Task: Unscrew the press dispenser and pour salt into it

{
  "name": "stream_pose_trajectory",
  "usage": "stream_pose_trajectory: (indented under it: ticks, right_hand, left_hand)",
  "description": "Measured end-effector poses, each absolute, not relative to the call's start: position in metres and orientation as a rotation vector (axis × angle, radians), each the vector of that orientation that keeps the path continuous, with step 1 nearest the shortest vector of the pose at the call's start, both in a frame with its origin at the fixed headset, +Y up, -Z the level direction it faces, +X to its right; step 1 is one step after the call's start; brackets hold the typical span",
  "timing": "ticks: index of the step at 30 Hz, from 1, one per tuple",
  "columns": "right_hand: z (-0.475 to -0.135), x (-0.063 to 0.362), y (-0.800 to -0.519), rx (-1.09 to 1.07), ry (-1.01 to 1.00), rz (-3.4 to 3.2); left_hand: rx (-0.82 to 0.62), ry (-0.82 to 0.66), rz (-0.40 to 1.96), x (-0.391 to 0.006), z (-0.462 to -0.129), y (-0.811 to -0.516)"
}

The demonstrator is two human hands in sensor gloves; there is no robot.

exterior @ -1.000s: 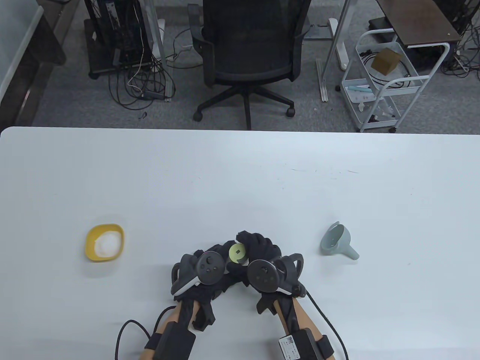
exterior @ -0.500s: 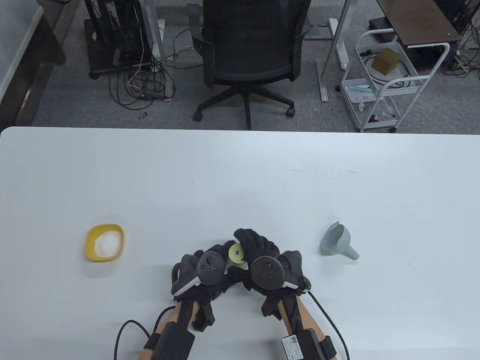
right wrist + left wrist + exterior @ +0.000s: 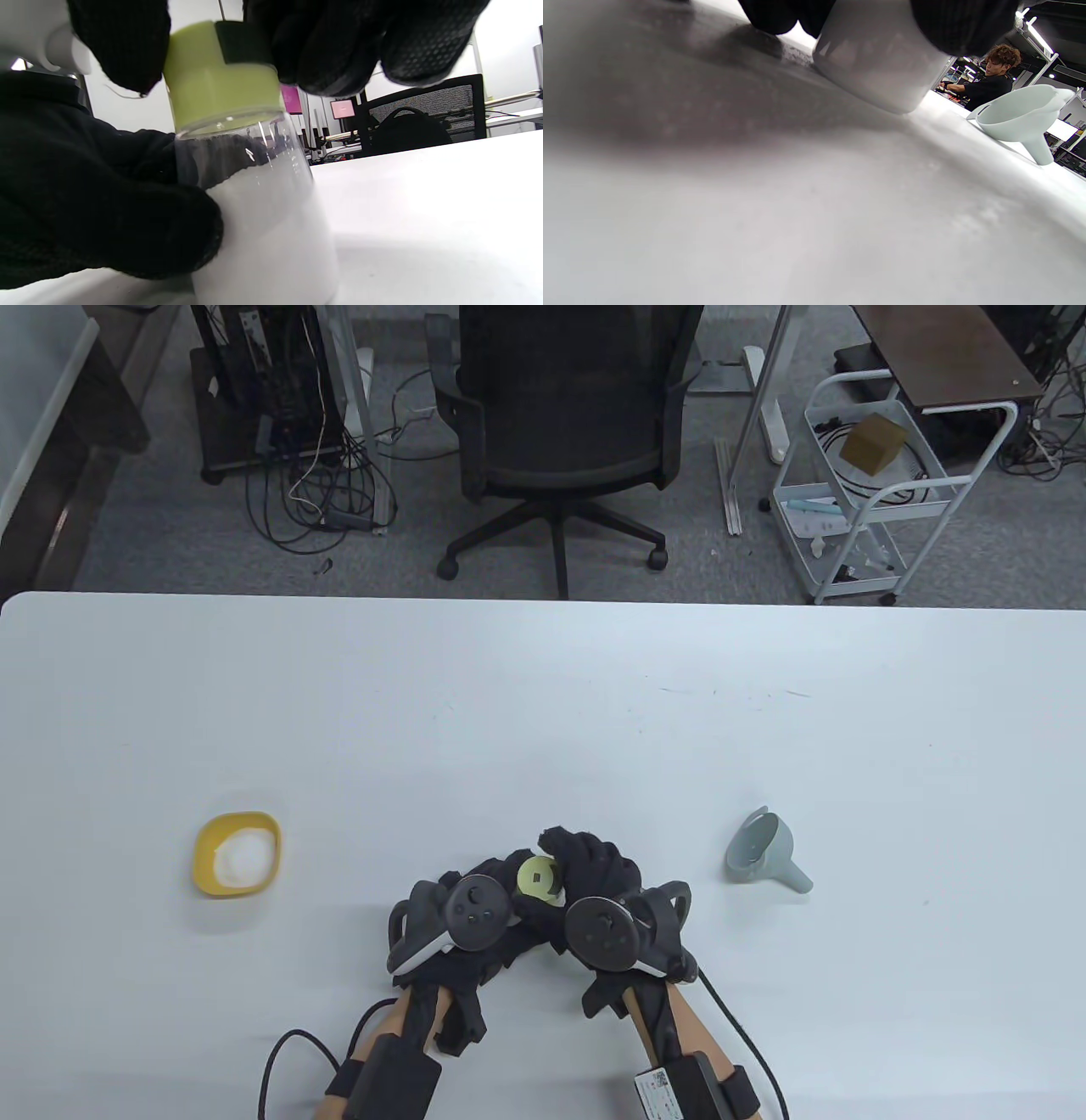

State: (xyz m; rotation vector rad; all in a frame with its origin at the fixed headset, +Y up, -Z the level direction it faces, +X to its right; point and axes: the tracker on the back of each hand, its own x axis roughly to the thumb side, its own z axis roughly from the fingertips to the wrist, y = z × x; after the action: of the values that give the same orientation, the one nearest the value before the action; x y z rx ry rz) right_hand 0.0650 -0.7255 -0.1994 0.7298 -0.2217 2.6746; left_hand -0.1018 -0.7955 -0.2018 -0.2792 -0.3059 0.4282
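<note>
office chair (image 3: 564, 432) beyond white table (image 3: 543, 712); wire cart (image 3: 865, 487) right.

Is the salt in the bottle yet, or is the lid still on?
Not yet. The green lid still sits on the clear bottle. In hand: the left hand grips the bottle's body while the right hand has its fingers on the lid, working on it. Left to do: get the lid off, then pour the salt, which waits in the yellow bowl. The funnel lies untouched on the table.
</note>
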Motion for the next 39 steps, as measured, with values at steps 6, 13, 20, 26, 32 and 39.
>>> stream_pose_trajectory:
  ticks: [6, 13, 20, 26, 32, 39]
  right_hand:
    - [-0.1995, 0.0672, -0.7231, 0.786, -0.182, 2.642]
    - [-0.2016, 0.0661, -0.7226, 0.874, -0.023, 2.590]
    - [-0.2020, 0.0630, -0.7268, 0.853, 0.122, 2.656]
    - [-0.1973, 0.0601, -0.7307, 0.714, -0.252, 2.744]
    - [-0.1951, 0.0601, -0.7266, 0.741, -0.326, 2.735]
    - [-0.1965, 0.0629, -0.7235, 0.810, -0.236, 2.675]
  left_hand:
    - [-0.279, -0.306, 0.428, -0.1018, -0.2018, -0.7955]
    - [-0.283, -0.305, 0.426, -0.1019, -0.2016, -0.7956]
    - [-0.283, -0.305, 0.426, -0.1018, -0.2016, -0.7956]
    - [-0.283, -0.305, 0.426, -0.1018, -0.2016, -0.7956]
    - [-0.284, -0.306, 0.425, -0.1019, -0.2016, -0.7956]
    - [-0.284, -0.306, 0.425, -0.1018, -0.2016, -0.7956]
